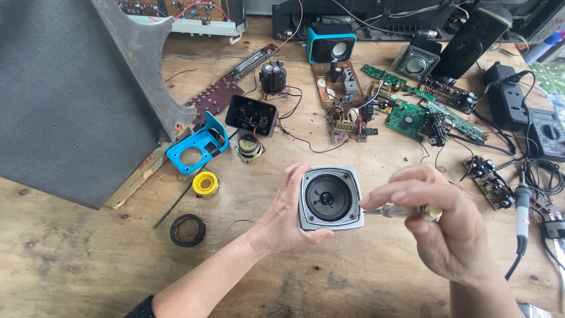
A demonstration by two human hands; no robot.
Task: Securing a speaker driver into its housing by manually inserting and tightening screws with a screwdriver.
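My left hand (282,221) grips a small square speaker (329,198) with a silver frame and a black cone, holding it upright from its left side and bottom. My right hand (444,227) is closed around a small screwdriver (400,210) with a clear handle. The screwdriver's tip touches the speaker frame's right edge. Both hands hover above a worn wooden workbench (88,259).
A large grey speaker grille panel (70,94) leans at the left. Near it lie a blue plastic frame (197,147), a yellow solder spool (206,184), a black ring (188,229) and a black speaker shell (252,115). Green circuit boards (412,115), a multimeter (547,135) and a soldering iron (522,209) are on the right.
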